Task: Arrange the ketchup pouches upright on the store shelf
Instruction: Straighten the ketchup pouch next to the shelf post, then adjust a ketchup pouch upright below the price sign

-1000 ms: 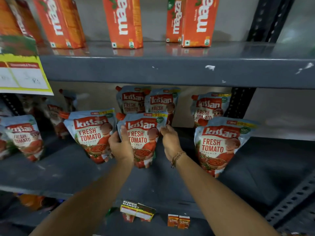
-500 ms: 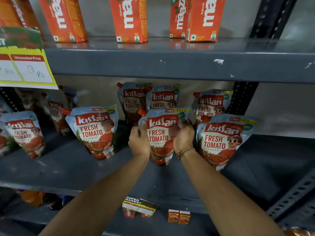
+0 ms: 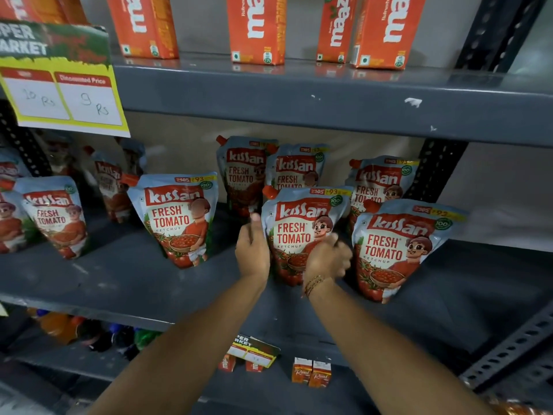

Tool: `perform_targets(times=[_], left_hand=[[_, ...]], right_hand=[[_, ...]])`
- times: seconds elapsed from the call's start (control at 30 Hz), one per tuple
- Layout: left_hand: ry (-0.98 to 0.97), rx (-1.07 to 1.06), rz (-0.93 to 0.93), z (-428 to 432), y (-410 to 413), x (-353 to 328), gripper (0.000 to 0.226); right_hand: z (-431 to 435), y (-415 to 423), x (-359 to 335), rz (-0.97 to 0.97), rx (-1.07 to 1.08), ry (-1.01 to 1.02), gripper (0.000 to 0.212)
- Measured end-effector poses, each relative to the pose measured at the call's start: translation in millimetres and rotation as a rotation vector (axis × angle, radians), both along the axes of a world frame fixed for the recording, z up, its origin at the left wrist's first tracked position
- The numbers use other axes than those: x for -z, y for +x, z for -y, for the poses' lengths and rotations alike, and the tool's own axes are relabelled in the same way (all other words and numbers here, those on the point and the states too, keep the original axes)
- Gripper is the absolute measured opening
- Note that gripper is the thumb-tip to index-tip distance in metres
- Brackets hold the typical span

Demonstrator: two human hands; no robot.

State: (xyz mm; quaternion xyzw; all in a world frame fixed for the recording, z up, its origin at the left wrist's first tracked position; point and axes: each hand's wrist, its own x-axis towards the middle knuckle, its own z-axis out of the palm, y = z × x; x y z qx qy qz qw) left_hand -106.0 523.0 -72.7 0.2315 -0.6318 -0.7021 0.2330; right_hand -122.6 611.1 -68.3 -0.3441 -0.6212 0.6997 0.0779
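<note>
A Kissan ketchup pouch stands upright at the middle of the grey shelf, close beside another upright pouch on its right. My left hand wraps the middle pouch's left edge, thumb pointing up. My right hand, blurred, covers its lower right corner; its grip is unclear. A further pouch stands alone to the left. Three pouches stand in the back row. More pouches stand at the far left.
The upper shelf hangs low over the pouches and carries orange Maaza cartons. A yellow price sign hangs at the upper left. A perforated post rises behind the right pouch. Small cartons and bottles sit on the shelf below.
The pouch in my hands has moved right, from beside the left pouch to just left of the right pouch. My right hand has slid down to its lower corner.
</note>
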Motion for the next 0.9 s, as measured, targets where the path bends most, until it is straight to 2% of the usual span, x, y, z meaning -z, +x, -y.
perform_targets(times=[0.03, 0.07, 0.1, 0.13, 0.2, 0.3, 0.4, 0.43, 0.53, 0.57, 0.63, 0.7, 0.8, 0.9], left_hand=[[0.037, -0.108, 0.032, 4, 3, 5, 0.046], [0.072, -0.251, 0.07, 9, 5, 9, 0.049], [0.108, -0.403, 0.114, 21, 6, 12, 0.05], [0.149, -0.528, 0.164, 35, 6, 13, 0.051], [0.208, -0.626, 0.222, 68, 6, 12, 0.055], [0.146, -0.535, 0.183, 118, 1, 10, 0.072], [0.009, -0.378, 0.047, 163, -5, 2, 0.082], [-0.017, -0.318, 0.009, 175, -6, -2, 0.076], [-0.041, -0.141, -0.042, 203, -16, -8, 0.033], [-0.055, -0.104, -0.052, 207, -19, -9, 0.029], [-0.066, -0.045, -0.049, 210, -24, -10, 0.036], [-0.057, 0.024, -0.049, 206, -27, -11, 0.041], [-0.03, 0.126, -0.052, 192, -27, -12, 0.041], [0.0, 0.214, -0.036, 178, -25, -9, 0.046]], right_hand=[[9, 11, 6, 0.041, 0.049, 0.081, 0.046], [17, 22, 13, -0.021, 0.06, 0.097, 0.04], [30, 31, 19, -0.163, 0.025, 0.116, 0.031], [44, 40, 21, -0.303, -0.071, 0.106, 0.022], [71, 43, 14, -0.448, -0.345, 0.099, 0.021], [113, 17, -3, -0.43, -0.644, 0.125, 0.016], [146, -19, -17, -0.348, -0.726, 0.015, 0.037], [157, -28, -21, -0.325, -0.725, -0.012, 0.037], [181, -44, -30, -0.308, -0.626, -0.14, 0.019], [185, -47, -29, -0.305, -0.569, -0.159, 0.023], [185, -49, -32, -0.282, -0.533, -0.125, 0.023], [182, -48, -37, -0.289, -0.464, -0.118, 0.014], [171, -45, -47, -0.254, -0.314, -0.04, 0.035], [165, -37, -49, -0.292, -0.268, -0.158, 0.039]])
